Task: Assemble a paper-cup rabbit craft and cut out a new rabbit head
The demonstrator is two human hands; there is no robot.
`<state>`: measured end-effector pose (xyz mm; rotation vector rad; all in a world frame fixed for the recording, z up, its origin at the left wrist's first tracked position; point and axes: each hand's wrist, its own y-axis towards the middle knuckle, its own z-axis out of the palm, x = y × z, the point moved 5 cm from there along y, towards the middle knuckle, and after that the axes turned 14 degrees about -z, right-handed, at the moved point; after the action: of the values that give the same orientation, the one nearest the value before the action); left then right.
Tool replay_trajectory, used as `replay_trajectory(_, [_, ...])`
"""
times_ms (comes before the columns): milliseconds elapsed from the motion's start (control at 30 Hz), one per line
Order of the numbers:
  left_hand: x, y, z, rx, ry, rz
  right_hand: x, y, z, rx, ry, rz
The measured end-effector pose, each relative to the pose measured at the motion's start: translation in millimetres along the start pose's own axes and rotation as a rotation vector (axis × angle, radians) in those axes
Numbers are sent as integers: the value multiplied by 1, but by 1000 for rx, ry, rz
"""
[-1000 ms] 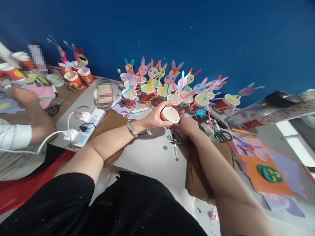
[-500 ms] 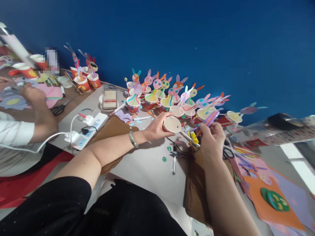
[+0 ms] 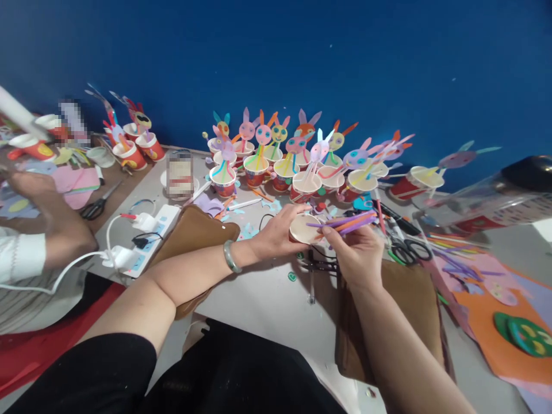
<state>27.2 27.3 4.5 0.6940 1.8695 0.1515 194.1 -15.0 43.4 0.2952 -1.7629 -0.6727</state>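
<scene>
My left hand (image 3: 276, 237) is wrapped round a paper cup (image 3: 302, 231), its open mouth tilted toward me. In my right hand (image 3: 359, 253) is a bundle of thin purple and orange strips (image 3: 356, 221), pinched between thumb and fingers. The strips' left ends lie at the cup's rim; I cannot tell whether they touch it. Just beyond my hands stand several red and white paper cups (image 3: 307, 187) with paper rabbit heads (image 3: 264, 135) on coloured stems. Below the cup, a pen (image 3: 311, 287) and a dark tool lie on the table, partly hidden.
Black-handled scissors (image 3: 411, 248) lie right of my right hand, near a brown pad (image 3: 403, 305). A clear bottle (image 3: 491, 201) lies farther right, by orange paper (image 3: 483, 322). A power strip (image 3: 157, 241) with white cables is at left, beside another person's arm (image 3: 64, 230).
My right hand has brought the strips left and down to the cup's rim. My left hand still holds the cup. The camera view has shifted a little.
</scene>
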Motion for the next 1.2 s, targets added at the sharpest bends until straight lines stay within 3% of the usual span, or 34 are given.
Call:
replay_trajectory(267, [-8, -6, 2, -18, 67, 27, 8, -6, 1, 71, -426, -257])
replay_trajectory(433, [-14, -8, 2, -30, 107, 20, 12, -9, 5, 60, -506, -371])
replay_trajectory(867, [-13, -9, 2, -11, 66, -27, 9, -12, 10, 85, -481, -415])
replay_trajectory(1200, [-12, -10, 4, 7, 41, -35, 7, -12, 12, 79, -491, -289])
